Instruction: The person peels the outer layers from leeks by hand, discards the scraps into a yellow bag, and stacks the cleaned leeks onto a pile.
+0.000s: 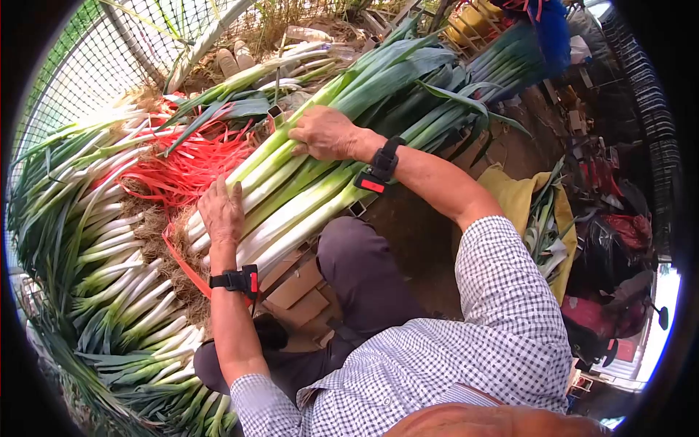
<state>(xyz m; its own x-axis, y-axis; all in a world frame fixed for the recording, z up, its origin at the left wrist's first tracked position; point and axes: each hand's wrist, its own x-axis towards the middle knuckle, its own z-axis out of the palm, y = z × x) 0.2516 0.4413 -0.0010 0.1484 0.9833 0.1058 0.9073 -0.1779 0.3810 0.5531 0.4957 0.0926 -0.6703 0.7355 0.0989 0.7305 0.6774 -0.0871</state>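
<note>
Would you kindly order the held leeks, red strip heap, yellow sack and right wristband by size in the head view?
1. Held leeks
2. Red strip heap and yellow sack: too alike to rank
3. Right wristband

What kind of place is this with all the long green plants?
Probably a farm yard or shelter. Leek-like stalks lie in big piles, red strips are heaped between them, and mesh netting stands along one side.

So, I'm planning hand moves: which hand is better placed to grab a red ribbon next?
Probably the left hand: it lies by the leeks' root ends, right beside the red ribbons. The right hand is farther up the stalks, toward the leaves.
</note>
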